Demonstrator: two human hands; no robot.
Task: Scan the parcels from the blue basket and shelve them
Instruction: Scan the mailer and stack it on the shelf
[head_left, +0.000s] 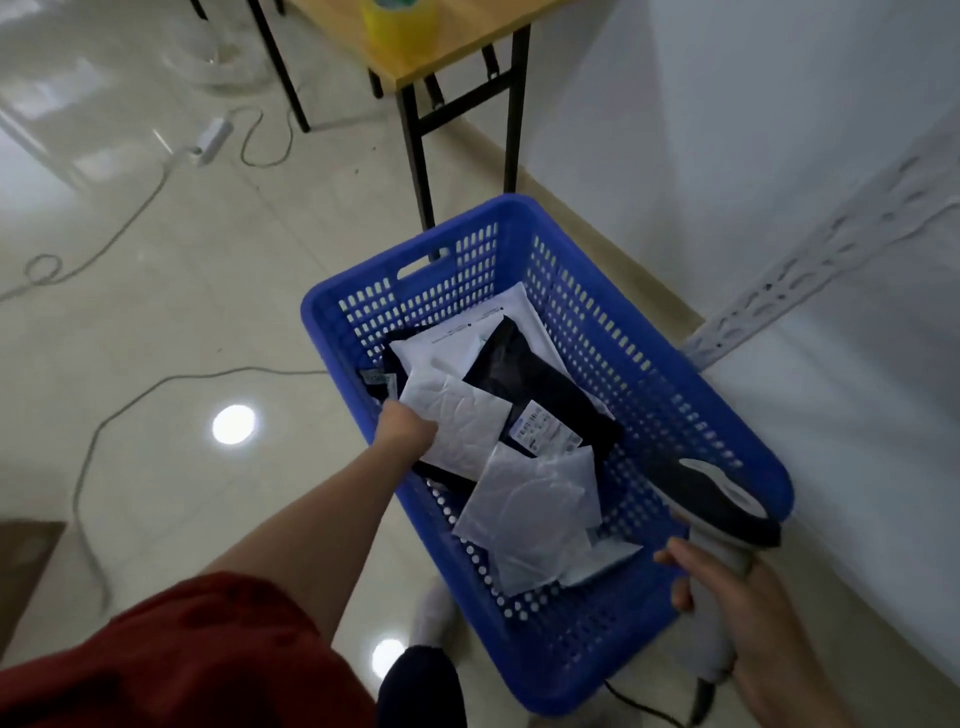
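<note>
The blue basket (691, 395) stands on the floor by the wall and holds several parcels. My left hand (408, 428) reaches into it and grips the edge of a small white parcel (460, 421). Under that parcel lies a black parcel (540, 384) with a white label, and a larger white parcel (457, 332) sits behind. A translucent white parcel (535, 509) lies nearer to me. My right hand (748, 608) grips a grey and black barcode scanner (722, 499) over the basket's near right corner.
A wooden table (415, 47) with black legs stands beyond the basket, a yellow tape roll (400, 21) on it. Cables (130, 405) and a power strip (210, 137) lie on the tiled floor at left. A white slotted shelf post (810, 265) leans along the wall at right.
</note>
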